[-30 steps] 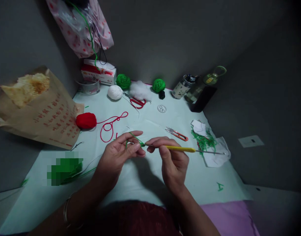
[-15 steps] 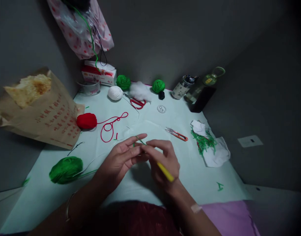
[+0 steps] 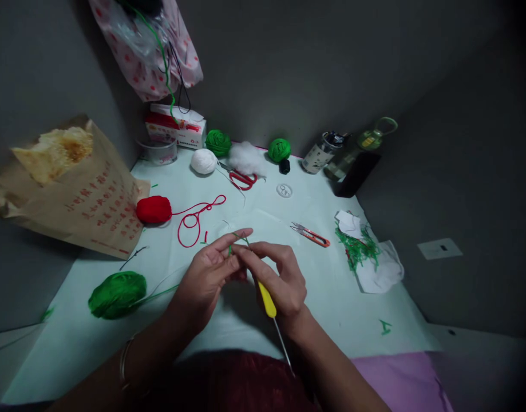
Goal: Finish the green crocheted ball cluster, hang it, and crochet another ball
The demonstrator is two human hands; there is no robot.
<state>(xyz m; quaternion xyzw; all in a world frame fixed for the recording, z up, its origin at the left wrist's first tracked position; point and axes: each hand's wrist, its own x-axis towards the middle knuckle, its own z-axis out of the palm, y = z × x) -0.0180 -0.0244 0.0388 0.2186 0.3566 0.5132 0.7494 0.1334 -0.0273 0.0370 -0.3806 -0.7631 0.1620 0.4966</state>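
Observation:
My right hand is closed around a crochet hook with a yellow handle; its metal rear end points down toward my lap. The hook's front tip is hidden at my fingers. Green yarn runs over the raised index finger of my left hand, whose thumb and other fingers pinch close against the right fingertips. Whatever small work lies between the fingertips is mostly hidden. From the left hand, a green strand leads back to a green yarn ball on the left of the table.
Red yarn and a paper bag with flatbread stand at left. Orange thread snips lie beyond my right hand. Red-handled scissors, stuffing and a bottle are at the back. Green yarn scraps lie at right.
The right hand has turned, so the hook's handle now points more steeply down and its metal rear end shows. Both hands have shifted slightly left. The view has moved a little.

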